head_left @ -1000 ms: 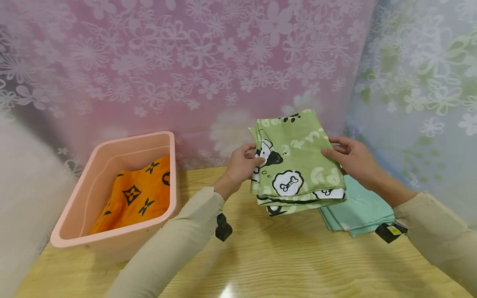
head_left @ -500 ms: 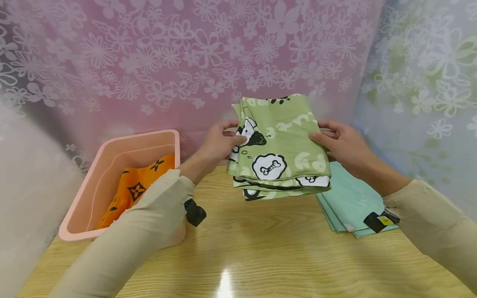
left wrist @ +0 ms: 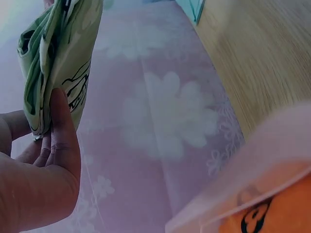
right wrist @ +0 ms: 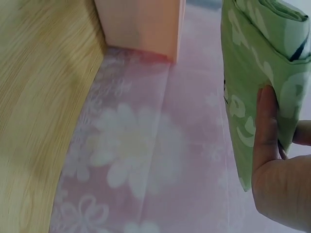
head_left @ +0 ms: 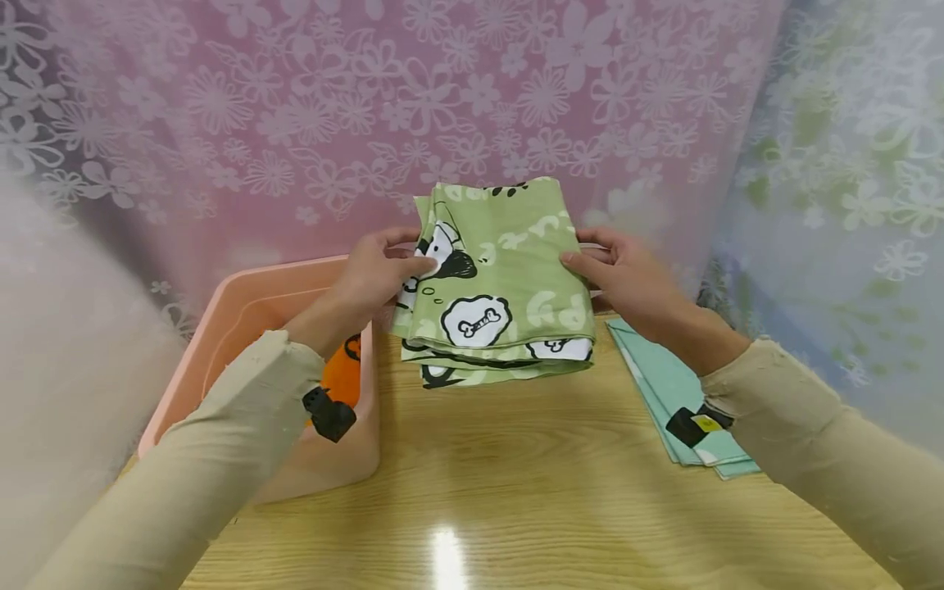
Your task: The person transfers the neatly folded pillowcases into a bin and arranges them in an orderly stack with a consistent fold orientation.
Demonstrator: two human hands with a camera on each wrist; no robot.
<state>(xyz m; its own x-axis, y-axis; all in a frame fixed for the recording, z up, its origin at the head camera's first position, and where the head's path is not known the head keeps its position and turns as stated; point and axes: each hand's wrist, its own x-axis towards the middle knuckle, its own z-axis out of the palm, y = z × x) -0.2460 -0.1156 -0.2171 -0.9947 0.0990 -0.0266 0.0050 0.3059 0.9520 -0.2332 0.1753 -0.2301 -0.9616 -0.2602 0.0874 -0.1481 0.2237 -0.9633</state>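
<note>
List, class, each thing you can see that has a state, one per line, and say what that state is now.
Green cloth: folded in layers, held up off the table.
Left hand: gripping the cloth's left edge.
Right hand: gripping its right edge.
Pink bin: upright, open-topped.
Orange cloth: inside the bin, partly hidden.
Teal cloth: folded, lying on the table.

pink flowered backdrop (head_left: 479, 106) behind a glare-spotted wooden table (head_left: 531, 467), bluish backdrop (head_left: 848, 205) at right
</note>
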